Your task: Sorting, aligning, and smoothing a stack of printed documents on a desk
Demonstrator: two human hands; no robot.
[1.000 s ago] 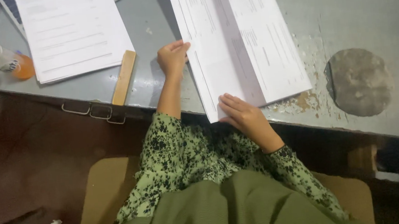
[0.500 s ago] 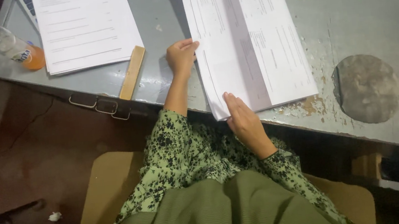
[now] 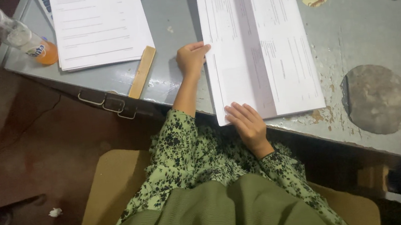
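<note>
A worn grey metal worktop [image 3: 360, 26], its paint chipped to rust patches, carries a folded white paper sheet [image 3: 258, 47], creased lengthwise and lying half-doubled. The left hand [image 3: 191, 59] pinches its left edge, fingers curled; the right hand [image 3: 247, 125] presses flat on its near corner. Left of the sheet lie a wooden ruler [image 3: 142, 72] and a paper stack [image 3: 99, 26].

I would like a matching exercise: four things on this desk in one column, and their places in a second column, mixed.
1. left hand
2. right hand
3. wooden ruler
4. plastic bottle

a. on the near edge of the folded papers
b. at the desk's far left corner
c. on the papers' left edge
d. beside the flat paper stack

Pairs: 1-c, 2-a, 3-d, 4-b
</note>
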